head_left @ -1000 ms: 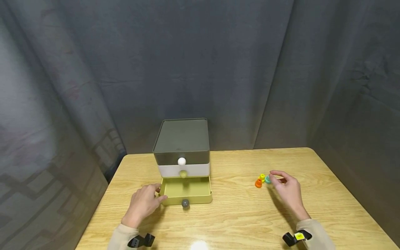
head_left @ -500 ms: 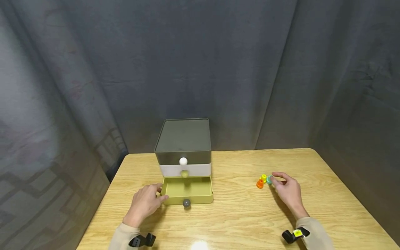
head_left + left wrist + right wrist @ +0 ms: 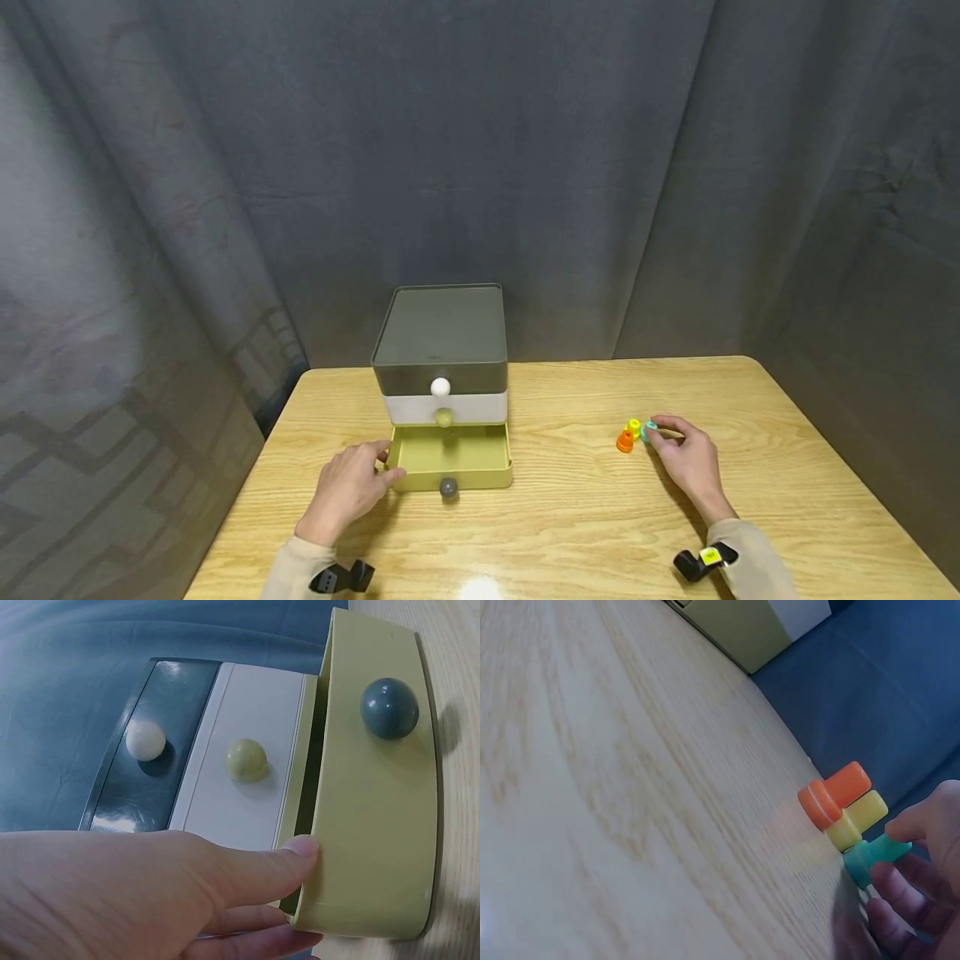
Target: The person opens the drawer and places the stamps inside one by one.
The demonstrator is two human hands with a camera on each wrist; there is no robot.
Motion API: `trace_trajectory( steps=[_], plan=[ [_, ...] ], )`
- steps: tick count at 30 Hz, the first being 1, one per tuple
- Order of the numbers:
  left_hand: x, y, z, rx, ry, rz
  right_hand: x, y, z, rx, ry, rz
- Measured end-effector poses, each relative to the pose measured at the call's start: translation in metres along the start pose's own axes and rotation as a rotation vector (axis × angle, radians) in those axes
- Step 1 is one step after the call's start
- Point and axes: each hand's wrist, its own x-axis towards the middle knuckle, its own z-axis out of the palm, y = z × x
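Observation:
The lowest olive-yellow drawer (image 3: pixel 472 478) of a small cabinet (image 3: pixel 442 325) is pulled out, and nothing lies inside it. My left hand (image 3: pixel 348 487) grips its left side near the front corner; in the left wrist view the thumb (image 3: pixel 300 847) lies at the drawer's edge, with other fingers behind the side wall. At the right, a small teal peg (image 3: pixel 861 862) with a wide round base stands on the table. My right hand (image 3: pixel 690 462) pinches its narrow top between thumb and fingers. A yellow peg (image 3: pixel 633 428) and an orange peg (image 3: pixel 625 442) stand right beside it.
The cabinet's dark top drawer has a white knob (image 3: pixel 440 387), its white middle drawer a green knob (image 3: pixel 444 417). A grey knob (image 3: pixel 448 487) sits on the pulled-out drawer. Wooden table (image 3: pixel 562 517) lies between drawer and pegs. Grey curtains (image 3: pixel 465 167) hang behind the table.
My right hand has come slightly lower and closer to the teal peg, and its fingers now pinch it. The left hand and drawer stay in place; the head view has shifted slightly.

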Motion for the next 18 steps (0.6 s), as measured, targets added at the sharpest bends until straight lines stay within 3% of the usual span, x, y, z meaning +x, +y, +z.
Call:
trace_trajectory(
  steps=[18],
  plan=[
    [-0.0001,-0.0014,0.0015,-0.018,-0.005,-0.006,0.002,0.007,0.0027,0.002,0.027,0.009]
  ],
)
